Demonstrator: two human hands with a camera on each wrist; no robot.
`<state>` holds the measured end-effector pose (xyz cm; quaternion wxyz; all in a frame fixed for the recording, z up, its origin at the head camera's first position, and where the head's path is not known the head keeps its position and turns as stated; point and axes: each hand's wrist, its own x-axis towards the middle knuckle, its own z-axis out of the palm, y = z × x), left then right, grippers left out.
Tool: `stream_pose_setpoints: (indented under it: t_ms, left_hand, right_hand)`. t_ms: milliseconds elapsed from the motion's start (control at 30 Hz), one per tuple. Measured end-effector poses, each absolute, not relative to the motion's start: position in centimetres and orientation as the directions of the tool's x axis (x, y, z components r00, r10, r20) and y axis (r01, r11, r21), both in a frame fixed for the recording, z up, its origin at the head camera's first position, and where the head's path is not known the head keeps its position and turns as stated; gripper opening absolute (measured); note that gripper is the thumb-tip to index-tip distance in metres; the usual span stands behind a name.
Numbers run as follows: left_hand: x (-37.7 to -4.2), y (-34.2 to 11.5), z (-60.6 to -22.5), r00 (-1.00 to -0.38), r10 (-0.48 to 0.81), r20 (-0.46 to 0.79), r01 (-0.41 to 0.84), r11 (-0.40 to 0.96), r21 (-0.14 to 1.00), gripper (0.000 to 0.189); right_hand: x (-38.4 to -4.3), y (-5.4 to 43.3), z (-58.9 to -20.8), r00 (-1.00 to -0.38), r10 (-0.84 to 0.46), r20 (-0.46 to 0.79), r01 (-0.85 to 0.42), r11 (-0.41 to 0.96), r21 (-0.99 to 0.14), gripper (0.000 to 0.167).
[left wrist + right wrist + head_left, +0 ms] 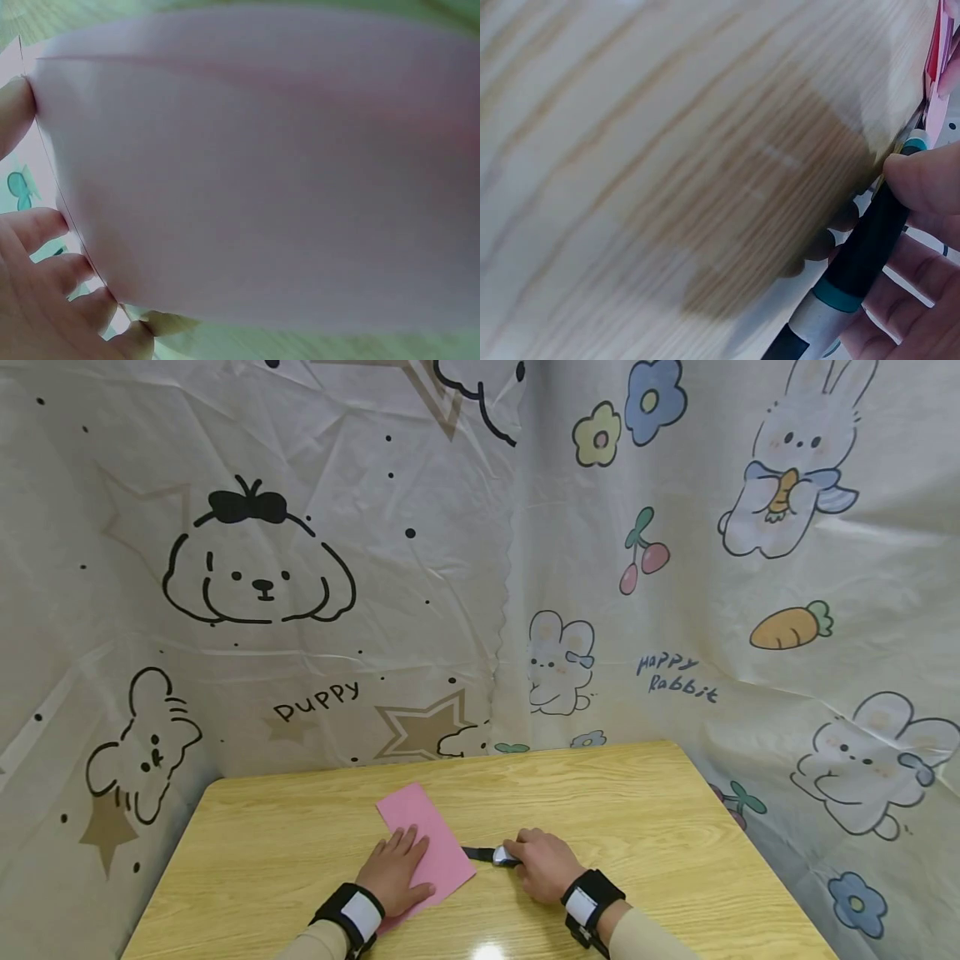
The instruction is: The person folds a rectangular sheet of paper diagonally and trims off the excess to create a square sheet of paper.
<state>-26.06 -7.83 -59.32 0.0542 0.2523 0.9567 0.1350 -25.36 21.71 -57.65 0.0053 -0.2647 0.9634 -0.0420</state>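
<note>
A folded sheet of pink paper [442, 852] lies at a slant on the wooden table. My left hand [393, 870] rests flat on it with fingers spread; the left wrist view shows the paper [262, 187] large, fingertips along its edge. In my right hand [547, 865] is a knife [480, 854], its dark blade pointing left to the paper's right edge. The right wrist view shows thumb and fingers round the knife's black handle [866, 247] with teal bands. The blade tip meets the paper's layers there; whether it lies between them I cannot tell.
The light wooden table [600, 802] has rounded far corners. Behind it and along both sides hangs a pale cloth [450, 593] printed with a puppy, rabbits, flowers and stars. Both wrists wear black straps, such as the right wrist strap [592, 897].
</note>
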Motion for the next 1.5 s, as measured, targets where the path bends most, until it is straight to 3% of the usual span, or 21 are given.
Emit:
stream_pose_setpoints:
  t_ms: [1500]
  left_hand:
    - [-25.6, -7.7, -59.4, -0.862, 0.505, -0.053, 0.477, 0.841, 0.257, 0.076]
  right_hand:
    - [-26.1, 20.1, -57.7, -0.856, -0.516, 0.046, -0.518, 0.853, -0.062, 0.038]
